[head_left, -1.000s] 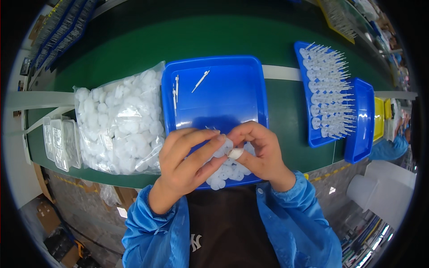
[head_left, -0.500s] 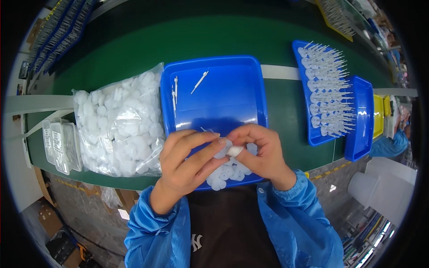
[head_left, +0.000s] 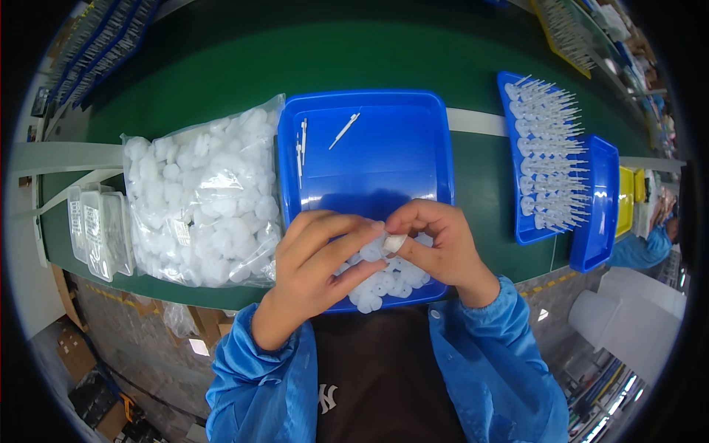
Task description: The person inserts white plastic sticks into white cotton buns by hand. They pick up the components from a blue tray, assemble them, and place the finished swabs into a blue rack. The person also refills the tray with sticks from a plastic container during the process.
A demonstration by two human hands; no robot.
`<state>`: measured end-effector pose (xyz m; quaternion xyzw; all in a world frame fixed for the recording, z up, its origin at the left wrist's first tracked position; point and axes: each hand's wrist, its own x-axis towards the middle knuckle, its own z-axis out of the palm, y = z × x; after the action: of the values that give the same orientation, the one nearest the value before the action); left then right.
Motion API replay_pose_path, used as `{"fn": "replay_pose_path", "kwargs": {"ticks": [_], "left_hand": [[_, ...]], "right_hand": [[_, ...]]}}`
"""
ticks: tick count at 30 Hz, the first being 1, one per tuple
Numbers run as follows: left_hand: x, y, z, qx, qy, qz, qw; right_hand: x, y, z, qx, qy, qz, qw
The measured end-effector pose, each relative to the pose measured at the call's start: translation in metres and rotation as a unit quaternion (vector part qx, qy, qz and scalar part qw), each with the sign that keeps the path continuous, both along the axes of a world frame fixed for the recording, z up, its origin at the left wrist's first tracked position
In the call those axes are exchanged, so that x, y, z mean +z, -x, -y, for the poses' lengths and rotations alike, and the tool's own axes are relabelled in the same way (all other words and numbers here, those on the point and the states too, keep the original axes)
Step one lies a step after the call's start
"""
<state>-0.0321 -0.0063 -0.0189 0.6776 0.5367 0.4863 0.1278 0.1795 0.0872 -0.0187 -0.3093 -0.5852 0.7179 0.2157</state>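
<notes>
Over the near part of a blue tray [head_left: 441, 148], my two hands meet. My left hand [head_left: 314, 258] is closed, its fingertips pinching a translucent white plastic disc [head_left: 371, 250]. My right hand [head_left: 445, 247] is closed too, thumb and forefinger pressed at the disc's right edge; a white wrap [head_left: 394, 243] covers that thumb's tip. Whatever else lies between the fingertips is hidden. Under my hands lies a pile of similar white discs [head_left: 399, 280]. Toward the tray's far left are thin white sticks, one slanted white stick [head_left: 344, 131] and others upright beside the wall.
A clear bag of white pieces [head_left: 207, 192] leans close to the tray's left side, with clear plastic boxes [head_left: 103, 229] beyond it. At right, a blue tray [head_left: 506, 81] holds rows of discs with sticks. Another blue tray [head_left: 600, 199] and a yellow bin [head_left: 625, 196] adjoin it.
My hands have come slightly closer together, and the left fingers have shifted around the disc. The whole scene sits a little further right in the picture.
</notes>
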Motion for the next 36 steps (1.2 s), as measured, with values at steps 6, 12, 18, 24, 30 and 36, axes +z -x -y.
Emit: {"fn": "replay_pose_path", "kwargs": {"ticks": [6, 12, 18, 24, 30, 36], "left_hand": [[-0.016, 0.018, 0.003, -0.098, 0.019, 0.044, 0.994], [-0.027, 0.023, 0.020, 0.011, 0.117, 0.341, 0.933], [-0.014, 0.019, 0.032, 0.046, 0.193, 0.515, 0.834], [-0.013, 0.012, 0.002, -0.056, 0.270, 0.447, 0.851], [0.005, -0.006, -0.017, -0.068, 0.282, 0.318, 0.903], [-0.003, -0.010, -0.021, -0.038, 0.245, 0.284, 0.926]], "right_hand": [[-0.006, -0.001, -0.016, 0.071, 0.015, 0.032, 0.997], [-0.022, 0.085, -0.100, 0.080, -0.739, 0.173, 0.646], [0.010, 0.071, -0.103, 0.054, -0.537, 0.091, 0.837], [0.005, 0.017, -0.029, -0.043, 0.029, -0.126, 0.991], [0.002, -0.009, -0.020, -0.053, -0.212, 0.060, 0.974], [0.006, -0.020, -0.019, -0.056, -0.282, 0.105, 0.952]]}}
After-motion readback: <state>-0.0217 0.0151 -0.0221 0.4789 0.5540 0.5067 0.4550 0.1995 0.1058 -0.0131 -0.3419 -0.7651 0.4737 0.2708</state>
